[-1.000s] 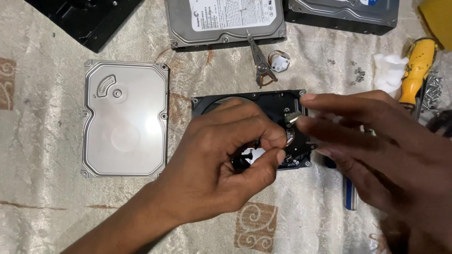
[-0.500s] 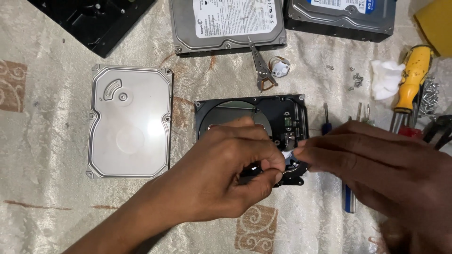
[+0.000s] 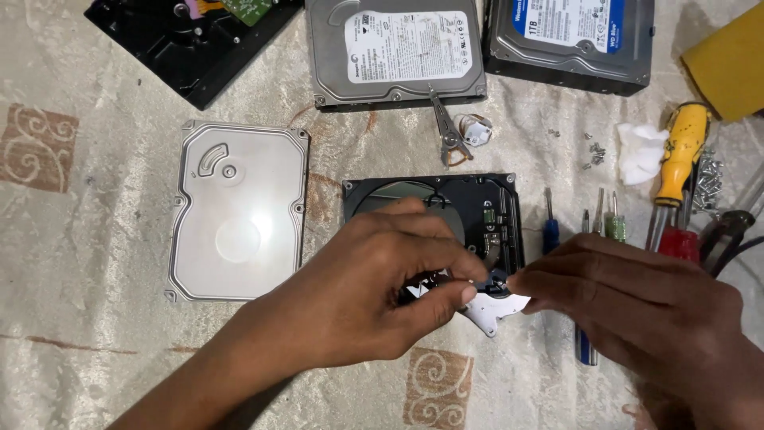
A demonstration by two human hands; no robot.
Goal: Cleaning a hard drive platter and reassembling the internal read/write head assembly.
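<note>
- The open drive (image 3: 477,209) lies on the cloth (image 3: 95,334), and serves as the landmark here.
- The left hand (image 3: 374,295) covers its near half, thumb and forefinger pinched on a small dark part at the near right corner.
- The right hand (image 3: 637,302) pinches the silver plate (image 3: 495,307), which juts over that same corner.
- The lid (image 3: 239,211) lies flat just left of the drive.
- Pliers (image 3: 447,131) lie just beyond it; two closed drives (image 3: 394,52) sit farther back.
- Screwdrivers (image 3: 605,219) lie just to its right, loose screws (image 3: 593,151) beyond them.
</note>
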